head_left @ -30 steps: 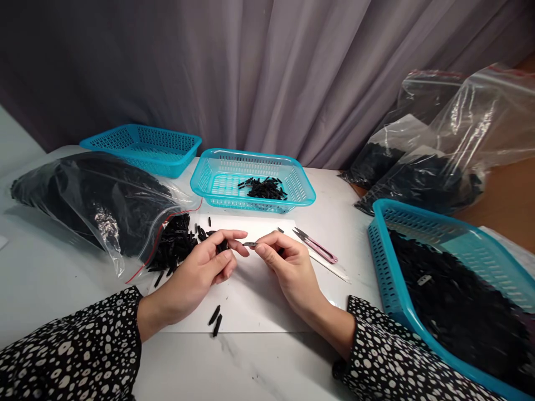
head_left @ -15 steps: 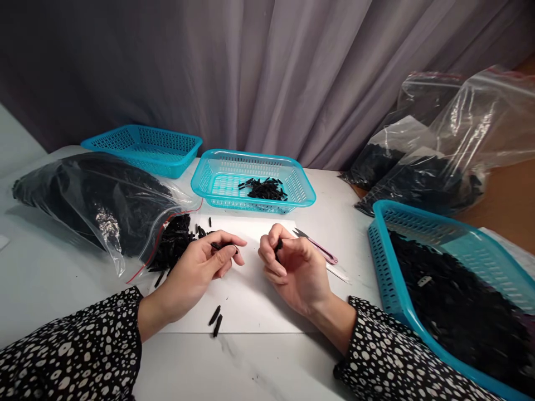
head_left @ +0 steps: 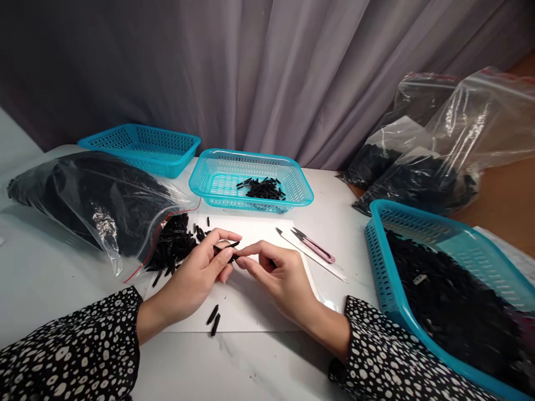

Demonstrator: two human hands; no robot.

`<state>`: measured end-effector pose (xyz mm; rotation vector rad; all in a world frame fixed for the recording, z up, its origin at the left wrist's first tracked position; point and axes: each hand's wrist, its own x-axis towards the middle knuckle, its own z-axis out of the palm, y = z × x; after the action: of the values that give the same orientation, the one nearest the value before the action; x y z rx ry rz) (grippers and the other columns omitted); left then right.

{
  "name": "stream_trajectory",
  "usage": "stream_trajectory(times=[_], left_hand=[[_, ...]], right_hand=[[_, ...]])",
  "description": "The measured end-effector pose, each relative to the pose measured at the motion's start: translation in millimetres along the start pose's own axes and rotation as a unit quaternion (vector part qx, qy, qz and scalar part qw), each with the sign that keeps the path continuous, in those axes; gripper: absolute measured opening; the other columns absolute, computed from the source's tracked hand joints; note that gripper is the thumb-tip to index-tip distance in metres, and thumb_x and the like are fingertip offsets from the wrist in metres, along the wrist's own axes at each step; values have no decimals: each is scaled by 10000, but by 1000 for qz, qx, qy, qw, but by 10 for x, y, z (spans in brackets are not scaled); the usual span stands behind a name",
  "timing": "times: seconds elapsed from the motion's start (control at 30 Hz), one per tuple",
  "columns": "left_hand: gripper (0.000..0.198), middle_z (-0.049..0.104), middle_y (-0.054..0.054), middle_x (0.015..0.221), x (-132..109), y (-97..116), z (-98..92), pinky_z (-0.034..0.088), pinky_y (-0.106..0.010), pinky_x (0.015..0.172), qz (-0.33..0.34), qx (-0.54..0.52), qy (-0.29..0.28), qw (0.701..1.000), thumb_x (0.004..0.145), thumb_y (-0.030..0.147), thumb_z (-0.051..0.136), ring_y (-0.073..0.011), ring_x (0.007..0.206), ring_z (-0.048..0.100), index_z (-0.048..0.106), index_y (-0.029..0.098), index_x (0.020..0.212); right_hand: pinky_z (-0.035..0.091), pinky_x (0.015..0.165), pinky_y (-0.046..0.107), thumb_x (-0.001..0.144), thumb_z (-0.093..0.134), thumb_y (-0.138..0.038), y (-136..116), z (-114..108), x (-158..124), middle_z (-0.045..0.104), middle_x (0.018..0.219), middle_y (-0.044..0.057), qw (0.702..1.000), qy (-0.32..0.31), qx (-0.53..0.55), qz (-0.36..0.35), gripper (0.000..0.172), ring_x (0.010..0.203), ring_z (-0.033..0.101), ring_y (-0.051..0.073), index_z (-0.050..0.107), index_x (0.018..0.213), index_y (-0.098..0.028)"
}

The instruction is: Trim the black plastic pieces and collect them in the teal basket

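Observation:
Over a white sheet (head_left: 259, 312), my left hand (head_left: 194, 278) pinches small black strips (head_left: 225, 249) between thumb and fingers. My right hand (head_left: 282, 273) is closed, its thumb and index fingertips meeting the right end of a strip. A dark spot shows inside its curled fingers; whether it is a piece or shadow I cannot tell. Two loose black strips (head_left: 214, 322) lie on the sheet's near part. Left of my left hand, a pile of black strips (head_left: 169, 248) spills beside the mouth of a clear zip bag (head_left: 96, 200) packed with black pieces.
Pink-handled thread snips (head_left: 315, 249) and a thin white dark-tipped tool (head_left: 317, 259) lie to the right. A blue basket (head_left: 251, 206) at the back holds some strips; another blue basket (head_left: 167, 167) stands behind the bag. A large blue basket (head_left: 387, 267) and plastic bags (head_left: 418, 172) hold black pieces.
My right hand has moved left and turned palm-down, its fingertips now at the strips in my left hand. The white dark-tipped tool it partly covered now shows.

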<state>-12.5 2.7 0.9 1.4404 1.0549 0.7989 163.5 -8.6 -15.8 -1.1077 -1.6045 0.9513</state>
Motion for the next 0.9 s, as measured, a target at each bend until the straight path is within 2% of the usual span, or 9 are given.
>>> stream_trajectory(times=[0.17,0.3,0.37,0.47,0.57,0.8,0.9], left_hand=[[142,436,90,581,15,-27,4,280,-270,545,10,-22,8,1000,977,343,479,-111,547,384,517,210,1005],[114,458,89,609,7,-41,11,291,-260,550,26,-33,15,999,976,331,498,-98,559,415,513,219,987],[120,521,76,642,4,-30,13,284,-259,535,28,-46,15,998,972,338,508,-91,546,417,510,218,982],[141,621,40,708,20,6,9,274,-261,515,25,-55,38,997,952,340,536,-84,525,394,526,203,983],[158,602,41,663,46,32,-6,270,-262,510,16,-49,63,997,928,334,570,-90,529,375,578,184,976],[170,651,15,753,47,20,-16,275,-262,516,8,-39,65,997,906,306,588,-89,547,376,651,179,1000],[144,670,8,762,54,25,-10,282,-258,512,9,-40,71,997,892,300,600,-87,541,378,647,177,951]], right_hand=[[254,489,251,844,708,-271,30,-2,17,335,510,-88,1000,20,4,12,136,487,277,103,776,905,-169],[301,487,249,874,658,-253,1,-4,21,616,592,-12,1000,12,25,1,155,492,349,104,776,894,-156],[310,489,253,879,645,-248,-6,-7,16,690,664,23,999,17,36,-7,159,498,368,105,775,865,-157],[308,492,257,851,678,-263,10,-15,13,658,621,13,998,49,46,3,141,507,370,113,782,836,-169],[313,494,255,828,703,-281,36,-22,22,607,584,-6,995,68,67,23,131,512,374,115,791,837,-184],[299,481,255,823,706,-298,43,-21,33,595,588,-12,992,67,102,43,124,503,359,113,789,828,-207],[274,485,256,811,717,-302,51,-20,35,478,524,-46,990,64,112,51,120,493,321,111,792,841,-213]])
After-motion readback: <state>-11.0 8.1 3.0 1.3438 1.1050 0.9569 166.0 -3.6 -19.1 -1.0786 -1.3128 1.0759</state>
